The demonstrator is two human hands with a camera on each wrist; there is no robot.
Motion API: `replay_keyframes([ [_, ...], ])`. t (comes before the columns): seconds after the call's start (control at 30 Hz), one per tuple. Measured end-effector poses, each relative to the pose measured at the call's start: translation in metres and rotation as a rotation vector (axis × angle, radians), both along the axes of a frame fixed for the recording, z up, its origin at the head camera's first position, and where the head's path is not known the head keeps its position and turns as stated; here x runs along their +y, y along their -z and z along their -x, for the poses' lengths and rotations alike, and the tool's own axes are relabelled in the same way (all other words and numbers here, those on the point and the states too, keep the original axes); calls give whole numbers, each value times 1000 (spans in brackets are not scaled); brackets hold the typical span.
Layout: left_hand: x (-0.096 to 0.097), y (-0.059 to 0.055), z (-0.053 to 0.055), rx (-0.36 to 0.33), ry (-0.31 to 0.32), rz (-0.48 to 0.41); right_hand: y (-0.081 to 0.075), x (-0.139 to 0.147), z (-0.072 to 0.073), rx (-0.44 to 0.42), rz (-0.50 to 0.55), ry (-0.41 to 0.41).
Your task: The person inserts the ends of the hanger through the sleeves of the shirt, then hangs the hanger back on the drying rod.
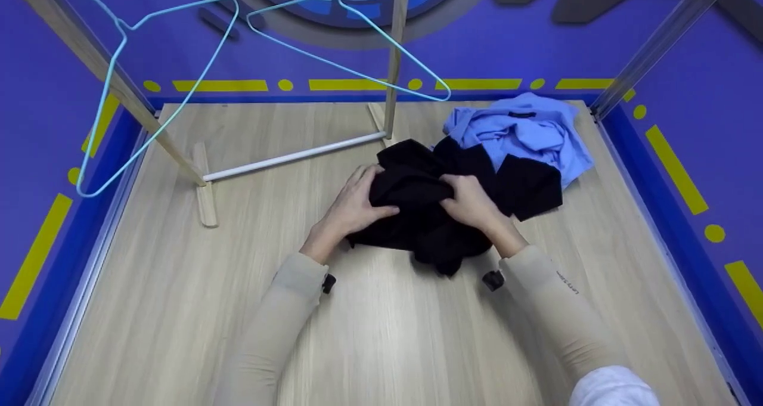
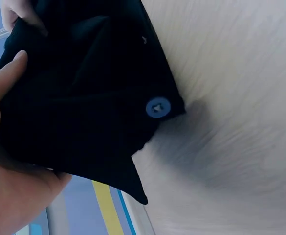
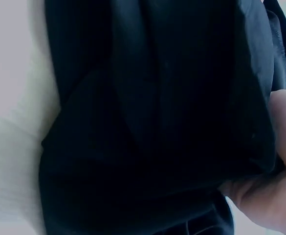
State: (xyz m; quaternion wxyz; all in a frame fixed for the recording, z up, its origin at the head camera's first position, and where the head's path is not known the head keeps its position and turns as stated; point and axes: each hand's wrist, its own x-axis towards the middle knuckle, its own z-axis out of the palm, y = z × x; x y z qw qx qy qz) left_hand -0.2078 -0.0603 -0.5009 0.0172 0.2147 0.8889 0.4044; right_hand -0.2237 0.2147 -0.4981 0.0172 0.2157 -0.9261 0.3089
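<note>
A crumpled black shirt (image 1: 417, 215) is held up just over the table between both hands. My left hand (image 1: 357, 206) grips its left side, thumb in front and fingers behind. In the left wrist view a round button (image 2: 158, 107) and a pointed corner like a collar tip show on the shirt. With thumb and fingers my right hand (image 1: 471, 202) pinches the cloth at the right; in the right wrist view that hand (image 3: 275, 181) is partly covered by dark folds. One part of the shirt spreads right, over the edge of a blue shirt (image 1: 524, 126).
A wooden rack with a white lower bar (image 1: 295, 156) stands at the back left. Two light-blue hangers hang there, a left hanger (image 1: 205, 66) and a right hanger (image 1: 411, 57). Blue-purple walls (image 1: 506, 42) enclose the wooden tabletop (image 1: 381, 334).
</note>
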Motion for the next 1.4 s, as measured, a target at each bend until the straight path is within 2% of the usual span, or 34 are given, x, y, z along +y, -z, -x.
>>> replay_keyframes([
  [0.2,-2,1,-2,-14,32,20,5,-12,-3,5,43,-94],
  [0.33,-3,1,-2,4,36,23,7,-19,-5,12,70,-148],
  [0.47,-3,3,-2,29,39,63,8,-26,-7,0,93,-188],
  [0.63,-5,3,-1,57,-3,99,8,-31,-9,18,113,-219],
  [0.8,-6,-1,-2,38,-44,107,4,-30,-9,70,114,-212],
  [0.97,-5,-4,-2,38,-63,114,-3,-20,-11,103,133,-96],
  [1.1,-2,-4,-2,37,-75,97,-6,-6,-13,145,182,76],
  [1.17,-2,-3,-2,29,-76,92,-8,3,-14,149,145,184],
  [1.3,-2,-3,-2,11,-69,93,-16,23,-16,42,-38,383],
  [1.4,-3,-2,-2,5,-68,103,-19,38,-17,-69,-142,468],
])
